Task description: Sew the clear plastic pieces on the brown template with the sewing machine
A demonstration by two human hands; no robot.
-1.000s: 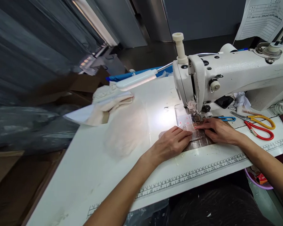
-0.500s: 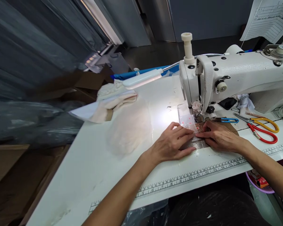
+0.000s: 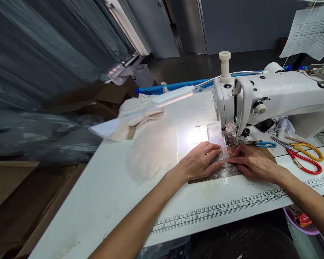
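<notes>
A white sewing machine (image 3: 280, 95) stands at the right, its needle area lit. My left hand (image 3: 199, 162) lies flat with fingers spread on a clear, shiny sheet (image 3: 225, 172) over the bed, left of the presser foot. Just right of it, my right hand (image 3: 252, 162) bends its fingers down on the same sheet, thumb and index near a small red mark. Whether it pinches anything is hidden. Brown material shows under the sheet and beneath my right hand. Blue thread snips (image 3: 264, 144) rest behind my right hand.
Scissors with red and yellow handles (image 3: 304, 154) lie at the right. Sheer pale fabric (image 3: 152, 149) and folded cloth (image 3: 140, 122) are on the left of the white table (image 3: 102, 194). A lamp (image 3: 174, 96) hangs over it. A ruler strip (image 3: 226, 207) runs along the front edge.
The view has shifted, so the machine and table appear lower and further right. My left hand has drawn back slightly from the sheet, and more of the brown material shows below it.
</notes>
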